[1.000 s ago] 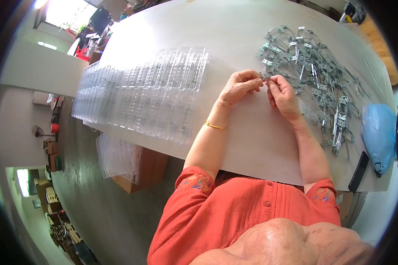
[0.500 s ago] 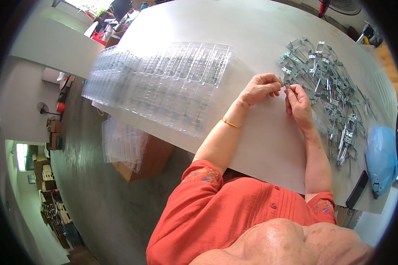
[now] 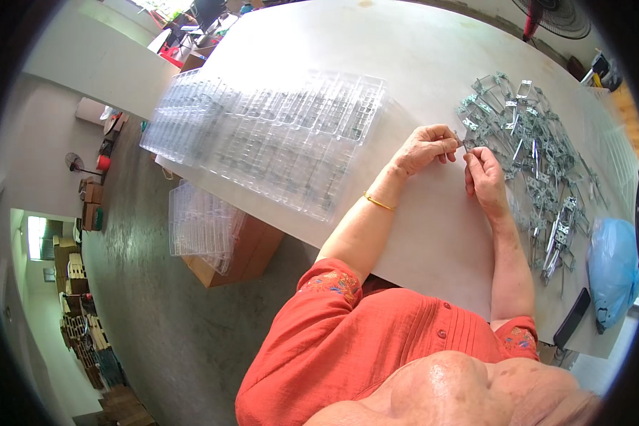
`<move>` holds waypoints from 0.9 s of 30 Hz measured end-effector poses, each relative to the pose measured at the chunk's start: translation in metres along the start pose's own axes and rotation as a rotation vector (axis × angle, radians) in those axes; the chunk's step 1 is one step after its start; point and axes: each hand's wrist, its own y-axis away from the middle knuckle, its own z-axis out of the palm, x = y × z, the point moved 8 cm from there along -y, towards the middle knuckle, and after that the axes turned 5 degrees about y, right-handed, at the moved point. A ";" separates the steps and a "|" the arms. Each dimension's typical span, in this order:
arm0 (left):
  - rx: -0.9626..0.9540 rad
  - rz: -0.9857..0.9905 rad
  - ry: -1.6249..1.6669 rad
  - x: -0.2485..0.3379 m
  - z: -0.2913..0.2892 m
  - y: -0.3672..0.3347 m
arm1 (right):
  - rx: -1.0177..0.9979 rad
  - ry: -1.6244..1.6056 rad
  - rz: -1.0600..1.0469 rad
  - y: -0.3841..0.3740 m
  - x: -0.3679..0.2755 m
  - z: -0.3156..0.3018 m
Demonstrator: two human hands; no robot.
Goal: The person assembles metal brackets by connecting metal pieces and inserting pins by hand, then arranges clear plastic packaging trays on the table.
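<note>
Hands meet just at the near-left edge of the metal clip pile (image 3: pixel 532 153): your left hand (image 3: pixel 426 145) and right hand (image 3: pixel 484 174) are both pinched shut on one small metal clip (image 3: pixel 463 143) held between the fingertips, slightly above the white table (image 3: pixel 433 234). Too small in this view to tell which way the clip faces or whether it's two parts. Pile is tangled, pieces overlapping and hooked together, touching your right hand's far side. Risk 1, my read: pulling one piece free drags neighbours with it and scatters them toward the blue plastic bag (image 3: pixel 610 266) and dark phone-like slab (image 3: pixel 571 319) at the near right edge, possibly off the table. Risk 2: a fingertip-only pinch on a springy part can let it snap out or nip skin. Risk 3: the clear plastic trays (image 3: pixel 277 135) sit well apart to your left and overhang the table's left edge; a long reach across or a forearm bump could shove the row off onto the second stack of trays (image 3: pixel 202 227) on the cardboard box (image 3: pixel 245 248) below.
</note>
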 end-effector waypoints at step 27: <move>-0.074 0.230 0.489 0.004 0.014 -0.006 | -0.082 -0.083 -0.130 0.008 0.003 0.017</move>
